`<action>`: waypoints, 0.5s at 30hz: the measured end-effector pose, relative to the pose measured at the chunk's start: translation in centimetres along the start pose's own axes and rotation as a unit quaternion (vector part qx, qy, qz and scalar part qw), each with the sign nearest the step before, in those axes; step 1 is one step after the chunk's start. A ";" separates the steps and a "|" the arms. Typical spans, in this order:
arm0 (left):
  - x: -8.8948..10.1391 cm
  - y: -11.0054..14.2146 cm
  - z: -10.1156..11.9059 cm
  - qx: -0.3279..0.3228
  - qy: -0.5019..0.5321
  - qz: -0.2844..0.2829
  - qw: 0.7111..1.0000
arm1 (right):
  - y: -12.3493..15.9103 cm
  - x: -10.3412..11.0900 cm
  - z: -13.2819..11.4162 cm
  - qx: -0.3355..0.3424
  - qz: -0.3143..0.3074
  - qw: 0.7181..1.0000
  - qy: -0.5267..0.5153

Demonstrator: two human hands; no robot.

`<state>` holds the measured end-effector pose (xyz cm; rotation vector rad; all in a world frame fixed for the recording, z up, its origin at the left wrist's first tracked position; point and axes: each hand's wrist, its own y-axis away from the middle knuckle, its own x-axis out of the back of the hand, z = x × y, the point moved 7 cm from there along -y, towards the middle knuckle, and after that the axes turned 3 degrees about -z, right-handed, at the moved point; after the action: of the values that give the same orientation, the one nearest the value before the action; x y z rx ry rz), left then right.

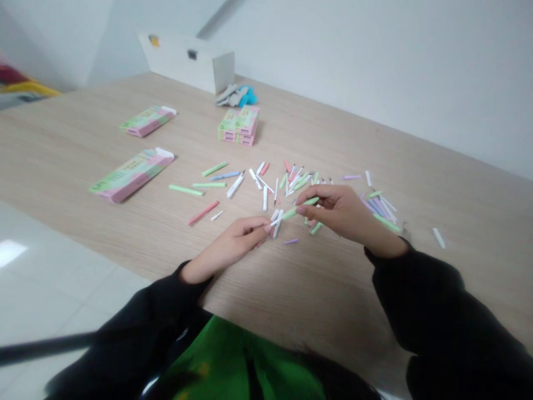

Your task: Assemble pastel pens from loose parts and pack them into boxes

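Between finger and thumb, my right hand point(333, 210) grips a light green pen barrel point(290, 213). A thin white piece, apparently a pen refill point(275, 222), runs from the barrel's left end into the pinched fingers of my left hand point(245, 235). Just behind that hand lie white pen pieces, partly hidden. Loose pen parts in white, green, pink and purple are strewn over the table around both hands, including a red barrel point(203, 213), a green barrel point(186, 190) and a small purple piece point(291, 241).
Two flat pastel boxes point(133, 175) lie to the left on the wooden table point(266, 289). Stacked small boxes point(239, 126) stand farther back, with grey and blue gloves or cloth point(237, 95) behind them. A long white box point(183, 61) sits near the wall. More pen parts point(378, 208) lie right.
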<state>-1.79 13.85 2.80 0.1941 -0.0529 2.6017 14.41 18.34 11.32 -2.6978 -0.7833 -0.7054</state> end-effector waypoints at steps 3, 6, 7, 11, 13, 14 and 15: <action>-0.5 -0.1 0.3 -0.011 0.006 -0.013 1.000 | 0.5 -1.3 -0.2 0.011 -0.013 1.000 0.009; -1.7 -0.3 0.6 -0.018 0.050 -0.065 0.996 | 1.5 -2.0 0.2 -0.001 -0.004 1.000 -0.026; -2.3 -0.3 0.8 -0.019 0.066 -0.093 0.993 | 2.0 -2.0 0.4 -0.010 0.009 0.999 -0.046; -4.2 -0.2 1.6 -0.024 0.067 -0.180 0.981 | 4.5 -1.2 1.4 -0.024 0.079 0.988 -0.129; -4.9 -0.3 1.8 -0.032 0.053 -0.198 0.978 | 5.9 -0.8 1.8 -0.026 0.108 0.982 -0.151; -5.3 -0.4 1.7 -0.031 0.053 -0.208 0.976 | 6.5 -0.6 2.0 -0.026 0.121 0.980 -0.158; -5.6 -0.5 1.6 -0.024 0.054 -0.217 0.974 | 7.1 -0.5 2.1 -0.026 0.135 0.977 -0.162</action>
<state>3.45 11.28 3.54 0.0390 -0.0300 2.1671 18.79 13.02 8.60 -2.9295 -0.4504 -0.2311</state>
